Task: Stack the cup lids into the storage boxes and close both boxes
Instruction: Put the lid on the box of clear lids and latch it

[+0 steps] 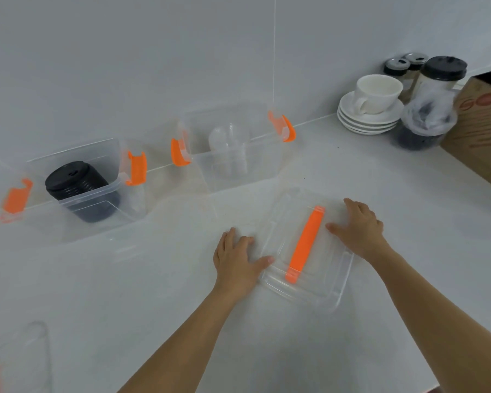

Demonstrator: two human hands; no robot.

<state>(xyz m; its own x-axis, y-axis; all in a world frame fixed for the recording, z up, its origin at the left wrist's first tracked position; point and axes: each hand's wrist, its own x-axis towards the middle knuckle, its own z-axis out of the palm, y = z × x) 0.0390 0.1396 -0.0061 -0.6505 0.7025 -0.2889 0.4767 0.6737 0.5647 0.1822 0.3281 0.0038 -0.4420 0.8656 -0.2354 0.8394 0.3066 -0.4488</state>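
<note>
A clear box lid (306, 251) with an orange handle (305, 245) is seen lying flat on the white tabletop (153, 293), flanked by the left hand (236, 258) and right hand (359, 226). Both sets of fingers are spread and laid on its edges; nothing is clenched or lifted. The lid is judged light, stiff and slippery, best taken by its two long edges or the handle. A second lid (20, 358) is partly cut off at the lower left corner. Farther back, against the wall, two open boxes are tilted: in the left box (102, 211) a black lid stack (74, 185) is held, in the right box (233, 171) a clear lid stack (230, 148). Orange latches hang loose. A cup on saucers (372, 106) is set at far right.
</note>
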